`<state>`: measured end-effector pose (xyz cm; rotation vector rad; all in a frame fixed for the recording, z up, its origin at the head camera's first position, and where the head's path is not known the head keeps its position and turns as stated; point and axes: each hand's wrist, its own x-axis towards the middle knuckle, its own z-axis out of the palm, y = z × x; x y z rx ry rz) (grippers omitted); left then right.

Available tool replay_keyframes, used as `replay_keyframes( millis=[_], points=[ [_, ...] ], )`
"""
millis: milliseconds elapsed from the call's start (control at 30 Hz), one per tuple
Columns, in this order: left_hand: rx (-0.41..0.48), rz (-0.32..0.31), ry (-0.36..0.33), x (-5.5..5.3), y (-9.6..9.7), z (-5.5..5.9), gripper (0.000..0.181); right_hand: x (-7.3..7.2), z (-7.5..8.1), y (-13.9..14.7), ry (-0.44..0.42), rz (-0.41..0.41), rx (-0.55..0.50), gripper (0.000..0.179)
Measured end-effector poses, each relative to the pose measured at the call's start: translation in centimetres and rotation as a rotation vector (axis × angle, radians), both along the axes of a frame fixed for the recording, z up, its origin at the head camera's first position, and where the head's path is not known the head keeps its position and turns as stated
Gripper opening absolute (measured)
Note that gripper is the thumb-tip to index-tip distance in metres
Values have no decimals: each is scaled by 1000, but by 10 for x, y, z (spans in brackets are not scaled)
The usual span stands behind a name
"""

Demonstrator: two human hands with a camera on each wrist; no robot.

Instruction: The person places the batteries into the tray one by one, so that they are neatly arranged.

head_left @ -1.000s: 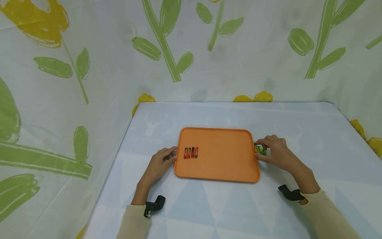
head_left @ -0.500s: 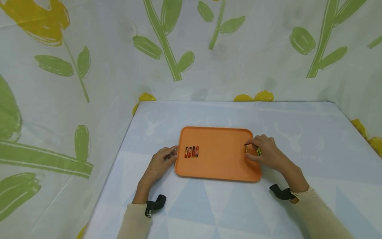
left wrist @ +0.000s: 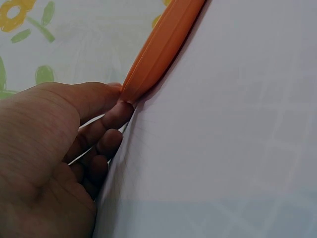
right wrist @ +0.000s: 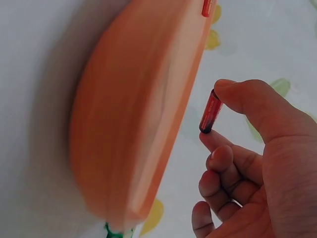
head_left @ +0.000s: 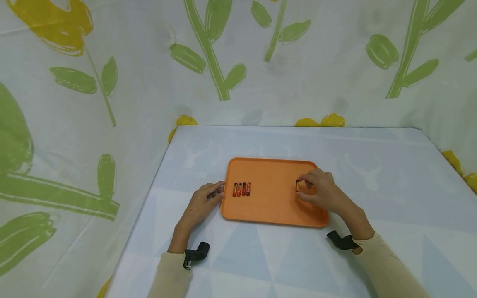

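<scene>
Change over the last second: the right hand, holding the fifth battery, has travelled from the right rim of the orange tray to over the right part of its floor. The four-battery row lies as before, near the tray's left rim. Reading: a transfer onto the tray looks to be under way. The fifth battery is aloft and well apart from the row, so placement is not yet done.

Hands: right has thumb and index closed on the battery's two ends, remaining fingers loosely bent. Left hand is at the tray's left rim, fingers bent; whether it pinches the rim or merely steadies it, cannot tell.

View comparison: head view gives the row, but not the height of the held battery. Right wrist view shows that battery above rim level, clear of the tray, plus a green item just outside the tray rim, its form mostly hidden. Left wrist view adds thumb contact at the tray's rim; no batteries visible there.
</scene>
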<state>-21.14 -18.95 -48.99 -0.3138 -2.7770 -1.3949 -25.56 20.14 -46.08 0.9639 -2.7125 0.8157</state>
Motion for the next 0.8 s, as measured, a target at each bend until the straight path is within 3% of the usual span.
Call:
replay_keyframes(
  millis=[300, 800],
  points=[
    [2, 0, -7, -1, 0, -1, 40, 1, -2, -19, 42, 5, -20, 29],
    [-7, 10, -4, -1, 0, -1, 40, 0, -5, -44, -35, -16, 4, 30]
  ],
)
